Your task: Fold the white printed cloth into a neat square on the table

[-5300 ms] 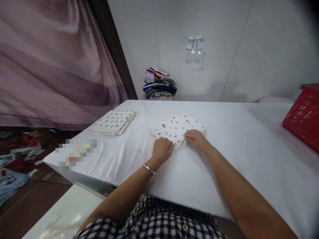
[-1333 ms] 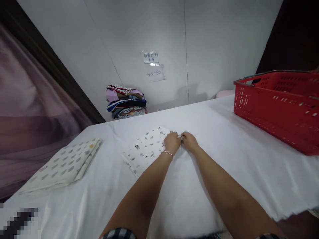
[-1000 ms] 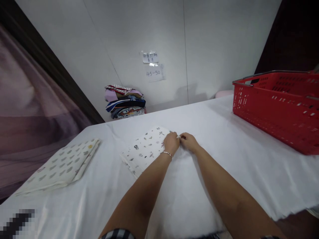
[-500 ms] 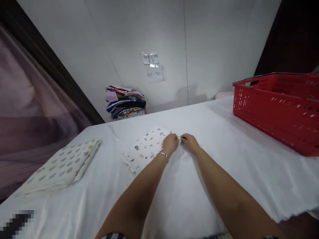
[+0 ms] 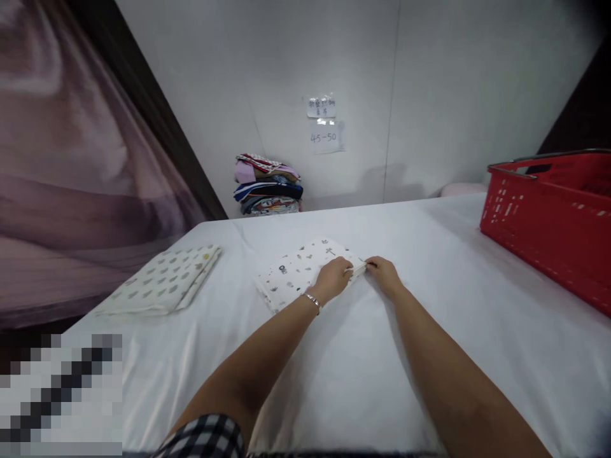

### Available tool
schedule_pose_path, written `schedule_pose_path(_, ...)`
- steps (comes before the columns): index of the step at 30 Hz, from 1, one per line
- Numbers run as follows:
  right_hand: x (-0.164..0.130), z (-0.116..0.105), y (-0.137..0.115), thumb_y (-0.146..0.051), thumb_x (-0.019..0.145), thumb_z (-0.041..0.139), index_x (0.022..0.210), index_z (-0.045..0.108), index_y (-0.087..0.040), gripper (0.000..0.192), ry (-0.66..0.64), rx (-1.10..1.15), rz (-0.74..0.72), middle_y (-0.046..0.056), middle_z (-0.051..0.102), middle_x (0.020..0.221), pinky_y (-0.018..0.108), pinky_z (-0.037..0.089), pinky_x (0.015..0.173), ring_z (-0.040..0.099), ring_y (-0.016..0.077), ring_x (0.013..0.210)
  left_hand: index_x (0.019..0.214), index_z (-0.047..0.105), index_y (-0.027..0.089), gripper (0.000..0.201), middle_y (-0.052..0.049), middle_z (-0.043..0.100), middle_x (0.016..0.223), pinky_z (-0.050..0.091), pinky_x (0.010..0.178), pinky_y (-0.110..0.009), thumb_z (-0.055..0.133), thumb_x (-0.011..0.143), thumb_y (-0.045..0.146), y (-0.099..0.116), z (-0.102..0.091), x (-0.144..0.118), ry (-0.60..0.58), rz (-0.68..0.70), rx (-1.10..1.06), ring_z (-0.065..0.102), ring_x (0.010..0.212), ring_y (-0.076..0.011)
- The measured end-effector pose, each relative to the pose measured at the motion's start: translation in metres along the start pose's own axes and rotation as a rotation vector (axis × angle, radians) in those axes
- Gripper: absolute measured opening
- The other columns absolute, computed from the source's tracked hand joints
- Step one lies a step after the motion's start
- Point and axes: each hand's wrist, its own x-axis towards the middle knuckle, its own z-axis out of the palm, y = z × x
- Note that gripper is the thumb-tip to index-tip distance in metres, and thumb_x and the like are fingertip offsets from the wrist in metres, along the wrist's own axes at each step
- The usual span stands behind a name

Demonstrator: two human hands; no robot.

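Note:
A folded white cloth with small dark prints [image 5: 298,270] lies on the white-covered table [image 5: 429,305]. My left hand [image 5: 333,277], with a thin bracelet on the wrist, rests on the cloth's near right corner and pinches its edge. My right hand [image 5: 383,273] meets it from the right, fingertips pinching the same corner. Both forearms stretch out over the table.
A second folded cloth with grey spots [image 5: 165,280] lies at the table's left. A red plastic basket [image 5: 554,216] stands at the right edge. A stack of folded coloured fabrics [image 5: 267,184] sits against the white wall, under paper notes [image 5: 324,124]. A mauve curtain [image 5: 71,159] hangs left.
Since five seconds ago both hands have shifted from the cloth's near edge to its right corner. Over the last second the hands stayed pinched together there; the view swung left.

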Motion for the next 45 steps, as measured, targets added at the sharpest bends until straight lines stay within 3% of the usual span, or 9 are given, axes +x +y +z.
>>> schedule_pose_path(5, -0.001, 0.0, 0.004, -0.026, 0.074, 0.048, 0.086, 0.068, -0.021, 0.024, 0.001, 0.014, 0.015, 0.002, 0.068, 0.087, 0.029, 0.042, 0.08, 0.059, 0.0177, 0.085, 0.092, 0.063, 0.022, 0.019, -0.005, 0.062, 0.098, 0.043, 0.082, -0.029, 0.045, 0.086, 0.022, -0.016, -0.017, -0.051, -0.055, 0.052, 0.064, 0.054, 0.097, -0.0183)
schedule_pose_path(12, -0.006, -0.004, 0.005, -0.033, 0.071, 0.049, 0.09, 0.068, -0.02, 0.03, -0.009, 0.048, 0.076, 0.004, 0.069, 0.092, 0.032, 0.044, 0.082, 0.06, 0.0204, 0.087, 0.101, 0.063, 0.024, 0.023, -0.005, 0.06, 0.114, 0.037, 0.097, -0.034, 0.044, 0.088, 0.025, -0.023, -0.029, -0.113, 0.024, 0.195, -0.064, 0.051, 0.109, -0.0178)
schedule_pose_path(14, -0.007, -0.006, 0.003, -0.032, 0.069, 0.051, 0.095, 0.068, -0.019, 0.034, 0.003, 0.109, 0.117, 0.005, 0.069, 0.096, 0.033, 0.044, 0.085, 0.06, 0.0213, 0.091, 0.103, 0.062, 0.025, 0.023, -0.004, 0.06, 0.115, 0.037, 0.099, -0.034, 0.045, 0.088, 0.026, -0.043, -0.038, -0.121, 0.124, 0.072, -0.092, 0.05, 0.112, -0.017)
schedule_pose_path(19, -0.008, -0.008, -0.007, -0.045, 0.074, 0.051, 0.109, 0.064, -0.016, 0.048, 0.049, 0.187, 0.211, 0.011, 0.066, 0.107, 0.037, 0.045, 0.087, 0.059, 0.0261, 0.1, 0.11, 0.059, 0.023, 0.028, -0.005, 0.054, 0.126, 0.033, 0.104, -0.033, 0.052, 0.084, 0.026, -0.117, -0.06, -0.121, 0.428, -0.45, -0.035, 0.044, 0.12, -0.0177)
schedule_pose_path(22, -0.005, -0.003, -0.014, -0.056, 0.076, 0.046, 0.112, 0.063, -0.015, 0.056, -0.001, -0.004, 0.192, 0.013, 0.064, 0.11, 0.04, 0.043, 0.09, 0.057, 0.0286, 0.104, 0.121, 0.051, 0.022, 0.039, -0.005, 0.046, 0.135, 0.03, 0.104, -0.03, 0.053, 0.083, 0.031, -0.15, -0.068, -0.114, 0.375, -0.65, -0.121, 0.039, 0.125, -0.018)
schedule_pose_path(26, 0.006, 0.008, -0.019, -0.058, 0.073, 0.048, 0.114, 0.062, -0.015, 0.061, -0.084, -0.255, 0.173, 0.015, 0.063, 0.112, 0.038, 0.044, 0.085, 0.058, 0.0301, 0.102, 0.125, 0.048, 0.018, 0.048, -0.009, 0.049, 0.132, 0.039, 0.093, -0.024, 0.054, 0.082, 0.04, -0.17, -0.072, -0.103, 0.27, -0.746, -0.223, 0.051, 0.114, -0.0185)
schedule_pose_path(33, 0.041, 0.014, -0.025, -0.028, 0.063, 0.057, 0.099, 0.066, -0.017, 0.039, -0.182, -0.398, 0.197, 0.01, 0.068, 0.09, 0.03, 0.046, 0.067, 0.062, 0.0243, 0.081, 0.113, 0.056, 0.017, 0.046, -0.008, 0.059, 0.121, 0.043, 0.08, -0.021, 0.058, 0.076, 0.043, -0.167, -0.081, -0.098, 0.143, -0.763, -0.297, 0.057, 0.104, -0.0185)
schedule_pose_path(40, 0.089, 0.004, -0.018, -0.022, 0.065, 0.056, 0.126, 0.049, -0.012, 0.062, -0.038, -0.356, 0.119, 0.014, 0.063, 0.106, 0.034, 0.046, 0.08, 0.059, 0.0252, 0.094, 0.12, 0.05, 0.023, 0.063, -0.005, 0.064, 0.105, 0.045, 0.072, -0.025, 0.061, 0.069, 0.058, -0.127, -0.055, -0.128, 0.034, -0.716, -0.354, 0.061, 0.088, -0.0199)
schedule_pose_path(45, 0.073, 0.01, -0.04, -0.021, 0.07, 0.052, 0.12, 0.055, -0.014, 0.05, 0.032, -0.383, -0.04, 0.014, 0.054, 0.124, 0.044, 0.038, 0.096, 0.047, 0.0295, 0.115, 0.12, 0.049, 0.023, 0.055, -0.006, 0.059, 0.11, 0.046, 0.077, -0.03, 0.053, 0.077, 0.057, -0.113, -0.037, -0.144, 0.238, -0.592, -0.358, 0.059, 0.089, -0.019)
